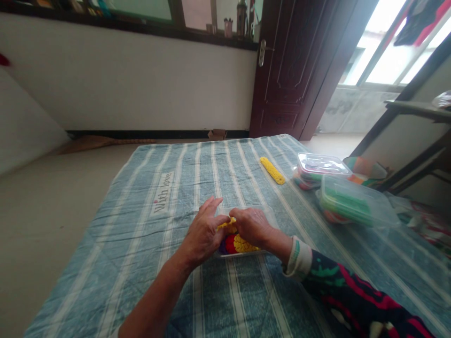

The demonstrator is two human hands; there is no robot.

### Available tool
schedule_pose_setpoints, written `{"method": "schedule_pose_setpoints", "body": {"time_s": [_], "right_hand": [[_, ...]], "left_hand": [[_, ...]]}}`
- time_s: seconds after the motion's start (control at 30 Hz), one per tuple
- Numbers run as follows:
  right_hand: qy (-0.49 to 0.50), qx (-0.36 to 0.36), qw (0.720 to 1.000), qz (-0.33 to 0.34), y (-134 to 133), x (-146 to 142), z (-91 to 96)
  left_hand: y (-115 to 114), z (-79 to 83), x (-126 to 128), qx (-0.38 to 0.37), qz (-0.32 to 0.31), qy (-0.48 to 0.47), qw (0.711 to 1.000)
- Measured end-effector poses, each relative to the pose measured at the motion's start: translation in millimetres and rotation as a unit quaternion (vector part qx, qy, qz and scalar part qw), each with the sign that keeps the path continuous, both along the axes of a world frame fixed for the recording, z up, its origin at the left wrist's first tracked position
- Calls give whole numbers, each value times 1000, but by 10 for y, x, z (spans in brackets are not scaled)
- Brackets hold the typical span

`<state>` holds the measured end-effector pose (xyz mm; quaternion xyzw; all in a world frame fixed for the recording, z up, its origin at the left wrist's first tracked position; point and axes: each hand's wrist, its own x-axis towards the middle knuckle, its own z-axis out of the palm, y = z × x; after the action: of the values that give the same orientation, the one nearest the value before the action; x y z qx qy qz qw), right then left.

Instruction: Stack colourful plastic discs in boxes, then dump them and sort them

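Note:
In the head view, a shallow clear plastic container (269, 216) lies on the cloth-covered table, with yellow, red and purple crocheted pieces (230, 244) inside. My left hand (204, 232) is over its left side, thumb and forefinger closed on a yellow crocheted piece (230, 227) and the other fingers stretched out. At the same piece, the curled fingers of my right hand (252, 225) pinch its upper edge. The right hand covers part of the container. Farther back on the cloth lies a separate yellow crocheted strip (272, 171).
Two clear plastic boxes with colourful contents, one lidded (322, 165) and one holding green pieces (355, 204), stand at the right. A striped blue-grey cloth (141, 253) covers the table. Behind are a wall and a dark red door (289, 65); a shelf (419, 110) stands at far right.

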<state>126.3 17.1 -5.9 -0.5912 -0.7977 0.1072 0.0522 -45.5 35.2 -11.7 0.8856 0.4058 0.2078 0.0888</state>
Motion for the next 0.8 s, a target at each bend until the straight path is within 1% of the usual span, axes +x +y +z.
{"method": "schedule_pose_setpoints", "body": {"time_s": [0.07,0.17,0.27,0.5,0.57,0.63,0.7,0.77,0.8], "right_hand": [[1,-3,1000,2,6,-1,-5],[6,-1,1000,5,17,-3,-3],[20,3,1000,4,33,-8,5],[21,21,1000,11,70,-42,-25],[19,29,999,23,42,-27,4],[34,48,998,27,15,37,72],[64,85,994,0,33,176,167],[81,132,986,-67,127,391,259],[75,155,978,-116,204,519,293]], "left_hand": [[15,-4,29,-24,-6,6,1000],[49,-5,66,-45,5,7,999],[106,-19,69,-47,12,11,999],[221,-103,31,-41,2,23,999],[213,-97,33,-44,2,21,999],[196,-80,40,-44,4,20,999],[180,-64,50,-45,13,21,999],[171,-61,58,-46,24,24,998],[170,-64,61,-46,26,23,998]]}}
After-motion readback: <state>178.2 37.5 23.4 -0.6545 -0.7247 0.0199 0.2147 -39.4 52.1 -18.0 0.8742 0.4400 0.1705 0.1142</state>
